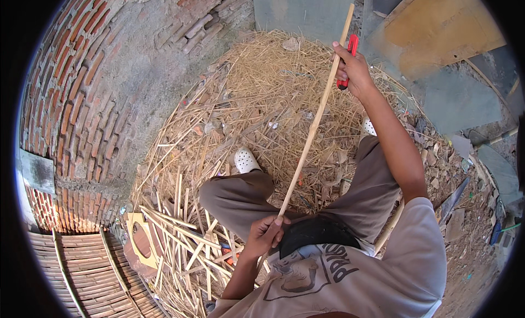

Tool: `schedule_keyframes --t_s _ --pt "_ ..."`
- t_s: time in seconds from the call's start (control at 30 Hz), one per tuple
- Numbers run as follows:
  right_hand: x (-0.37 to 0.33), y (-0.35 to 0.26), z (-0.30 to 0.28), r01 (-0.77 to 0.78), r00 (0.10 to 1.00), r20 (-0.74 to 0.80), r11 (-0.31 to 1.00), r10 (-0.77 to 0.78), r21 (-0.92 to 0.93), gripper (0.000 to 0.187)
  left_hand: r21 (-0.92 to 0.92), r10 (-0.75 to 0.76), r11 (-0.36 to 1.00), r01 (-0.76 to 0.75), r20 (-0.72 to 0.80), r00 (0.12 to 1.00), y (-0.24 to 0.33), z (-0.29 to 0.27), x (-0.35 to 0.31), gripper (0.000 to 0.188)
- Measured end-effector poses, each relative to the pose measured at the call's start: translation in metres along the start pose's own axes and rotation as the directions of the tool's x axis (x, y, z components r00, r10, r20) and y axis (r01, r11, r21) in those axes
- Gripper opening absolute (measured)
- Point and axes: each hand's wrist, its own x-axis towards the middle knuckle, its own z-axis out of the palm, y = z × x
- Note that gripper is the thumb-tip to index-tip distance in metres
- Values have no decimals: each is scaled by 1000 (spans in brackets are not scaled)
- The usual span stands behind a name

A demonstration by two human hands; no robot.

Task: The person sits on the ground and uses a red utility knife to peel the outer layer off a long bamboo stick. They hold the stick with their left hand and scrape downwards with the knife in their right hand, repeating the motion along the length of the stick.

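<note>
A long, pale bamboo strip (pixel 309 140) runs slantwise across the middle, from my lap up to the far right. My left hand (pixel 264 236) is closed round its lower end near my waist. Farther up, my right hand (pixel 354 70) pinches the same strip between thumb and fingers. That hand also grips a red utility knife (pixel 353 45), which lies against the strip's right side; I cannot see its blade. A knot shows as a slight bump about halfway along the strip.
Many cut strips (pixel 188 236) lie heaped to the left of my bent legs. Straw and shavings (pixel 262 82) cover the ground ahead. A brick wall (pixel 82 99) rises on the left, above a slatted bamboo panel (pixel 82 269). Flat boards (pixel 437 33) lie at the far right.
</note>
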Motion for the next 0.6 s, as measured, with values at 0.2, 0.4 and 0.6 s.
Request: schedule_keyframes --t_s 0.2,0.4,0.6 --pt "21 13 -16 55 997 -29 965 -64 -255 40 -13 -2 1000 2 2 1000 7 28 34 25" --pt "-55 -7 28 446 893 421 186 -159 -876 69 -141 135 979 -150 -107 985 57 35 66 27" --pt "-117 27 50 740 672 740 58 -31 -670 68 -311 157 937 -159 -32 987 81 30 78 29"
